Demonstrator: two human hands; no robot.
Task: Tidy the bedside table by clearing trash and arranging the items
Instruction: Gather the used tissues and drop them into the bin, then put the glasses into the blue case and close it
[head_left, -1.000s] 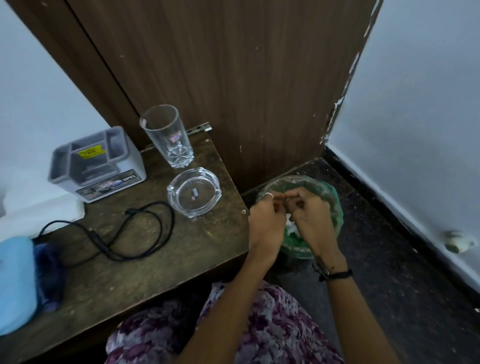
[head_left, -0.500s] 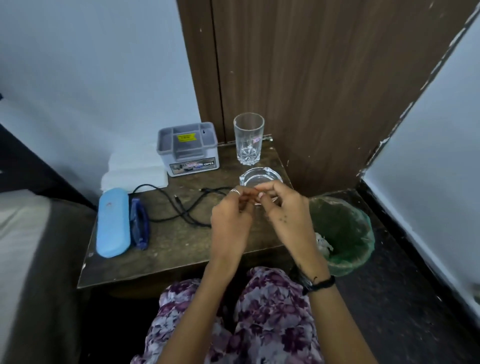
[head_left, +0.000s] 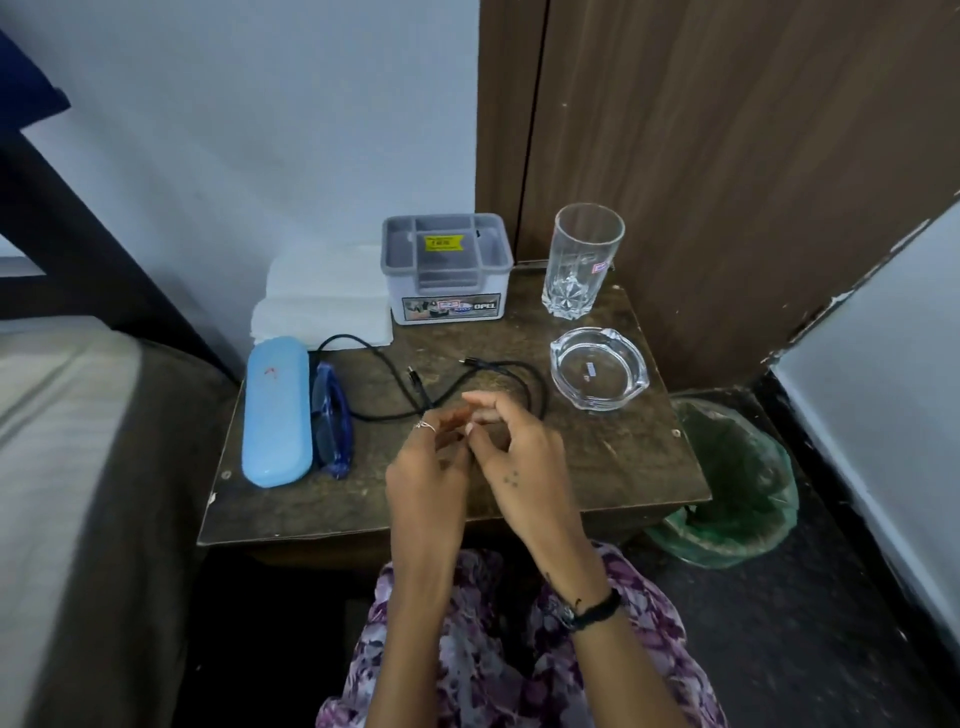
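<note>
Both hands, left hand (head_left: 427, 470) and right hand (head_left: 519, 462), hover loosely curled, holding nothing, over the desk (head_left: 613, 457), black cable (head_left: 467, 387) just behind them.

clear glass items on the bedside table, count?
2. Tall clear drinking glass at the back right corner; round clear glass ashtray just in front of it. None seem hidden.

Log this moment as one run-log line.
left hand: open | right hand: open | both above black cable | trash bin: beside table
</note>
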